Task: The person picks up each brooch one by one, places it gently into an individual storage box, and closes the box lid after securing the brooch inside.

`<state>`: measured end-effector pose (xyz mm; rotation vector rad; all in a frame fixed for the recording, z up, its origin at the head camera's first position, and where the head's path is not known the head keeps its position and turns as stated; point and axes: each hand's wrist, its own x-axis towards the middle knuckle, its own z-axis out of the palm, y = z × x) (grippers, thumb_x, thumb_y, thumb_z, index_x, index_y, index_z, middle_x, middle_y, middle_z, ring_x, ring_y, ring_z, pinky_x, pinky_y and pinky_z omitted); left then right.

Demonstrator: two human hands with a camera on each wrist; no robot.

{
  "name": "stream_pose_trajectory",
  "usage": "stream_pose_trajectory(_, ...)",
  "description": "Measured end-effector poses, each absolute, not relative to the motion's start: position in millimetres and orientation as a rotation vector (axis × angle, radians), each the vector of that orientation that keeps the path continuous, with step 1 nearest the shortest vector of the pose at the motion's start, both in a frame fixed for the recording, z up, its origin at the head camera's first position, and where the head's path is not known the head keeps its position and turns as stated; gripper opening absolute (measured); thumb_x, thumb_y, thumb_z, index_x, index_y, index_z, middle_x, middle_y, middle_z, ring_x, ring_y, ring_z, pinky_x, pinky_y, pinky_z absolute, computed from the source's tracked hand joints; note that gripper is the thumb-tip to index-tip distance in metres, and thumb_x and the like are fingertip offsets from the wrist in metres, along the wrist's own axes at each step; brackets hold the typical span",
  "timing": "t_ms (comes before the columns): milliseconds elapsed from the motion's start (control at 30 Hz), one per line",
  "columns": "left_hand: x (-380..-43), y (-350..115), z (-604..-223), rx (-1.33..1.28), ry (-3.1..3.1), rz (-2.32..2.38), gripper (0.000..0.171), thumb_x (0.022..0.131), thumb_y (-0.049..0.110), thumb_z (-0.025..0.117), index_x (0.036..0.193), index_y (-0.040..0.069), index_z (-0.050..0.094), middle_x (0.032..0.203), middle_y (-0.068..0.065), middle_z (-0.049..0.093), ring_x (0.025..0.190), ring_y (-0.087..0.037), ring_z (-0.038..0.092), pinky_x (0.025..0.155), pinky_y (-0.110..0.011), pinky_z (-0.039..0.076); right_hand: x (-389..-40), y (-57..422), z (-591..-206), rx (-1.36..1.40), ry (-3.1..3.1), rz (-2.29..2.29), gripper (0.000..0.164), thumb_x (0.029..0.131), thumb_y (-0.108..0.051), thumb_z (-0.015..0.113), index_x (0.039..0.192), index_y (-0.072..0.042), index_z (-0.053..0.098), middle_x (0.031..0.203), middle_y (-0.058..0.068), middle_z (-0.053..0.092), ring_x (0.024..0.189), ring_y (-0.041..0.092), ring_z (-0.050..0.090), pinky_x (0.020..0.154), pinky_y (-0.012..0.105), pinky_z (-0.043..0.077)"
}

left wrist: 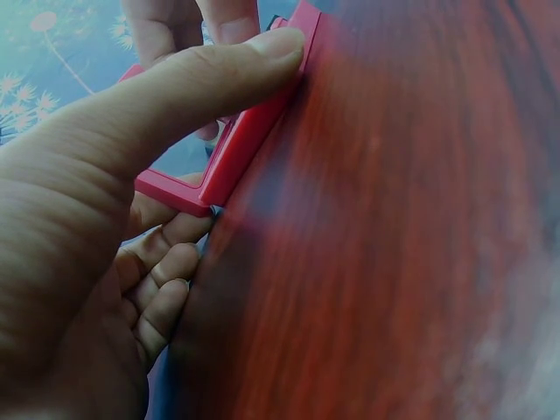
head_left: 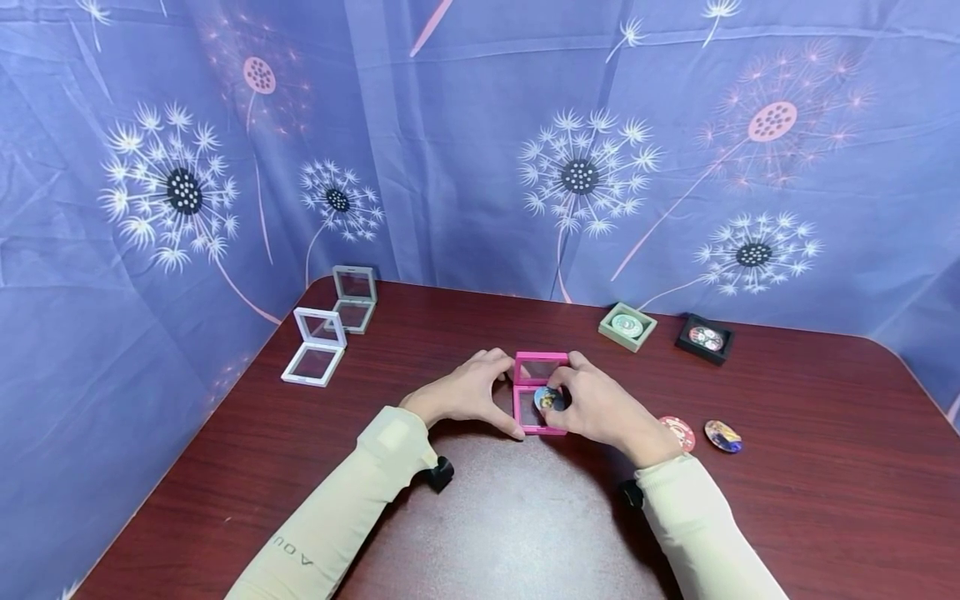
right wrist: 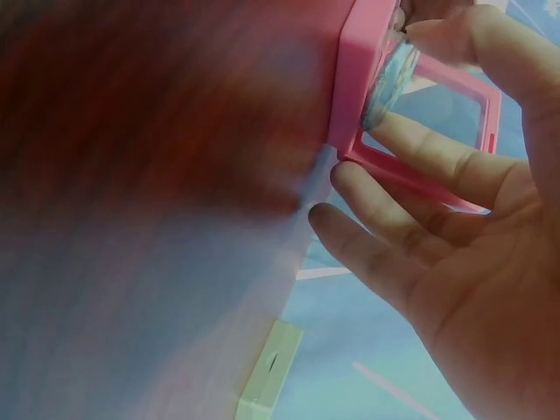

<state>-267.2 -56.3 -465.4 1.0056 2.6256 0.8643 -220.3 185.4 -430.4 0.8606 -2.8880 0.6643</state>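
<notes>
A pink hinged display case (head_left: 517,408) with clear film windows stands open on the table, its lid raised at the back. My left hand (head_left: 467,388) grips it from the left; in the left wrist view the thumb (left wrist: 236,70) lies along the front edge and the other fingers are at the far side. Thumb and index finger of my right hand (head_left: 600,407) pinch a round picture badge (head_left: 547,398) over the lower window. In the right wrist view the badge (right wrist: 392,83) is tilted close over the window, and the remaining fingers spread beside the case.
At the back left stand an open white case (head_left: 313,367) and an open grey-green one (head_left: 354,302). A green box (head_left: 609,333) and a black box (head_left: 718,357), each holding a badge, lie at the back right. A red badge (head_left: 678,432) and a multicoloured badge (head_left: 723,437) lie right of my right hand.
</notes>
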Motion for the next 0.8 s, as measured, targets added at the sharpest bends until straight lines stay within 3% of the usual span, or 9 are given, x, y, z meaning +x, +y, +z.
stream_pose_trajectory(567, -266.2, -56.0, -464.7, 1.021, 2.624, 0.887, 0.072, 0.068, 0.052, 0.099, 0.120, 0.018, 0.063, 0.122, 0.003, 0.055, 0.111, -0.016, 0.048, 0.096, -0.032, 0.047, -219.4, 181.7, -429.2, 0.795, -2.938, 0.667, 0.027, 0.080, -0.021, 0.081, 0.100, -0.005, 0.072, 0.101, 0.008, 0.053, 0.073, 0.017, 0.054, 0.074, 0.038, 0.052)
stream_pose_trajectory(800, -266.4, -55.5, -465.2, 0.999, 2.615, 0.891, 0.074, 0.068, 0.052, 0.099, 0.123, 0.017, 0.063, 0.122, 0.003, 0.055, 0.112, -0.016, 0.047, 0.096, -0.032, 0.047, -218.4, 178.8, -429.7, 0.773, -2.932, 0.685, 0.029, 0.078, -0.022, 0.081, 0.100, -0.005, 0.072, 0.101, 0.007, 0.052, 0.080, 0.021, 0.055, 0.074, 0.039, 0.052)
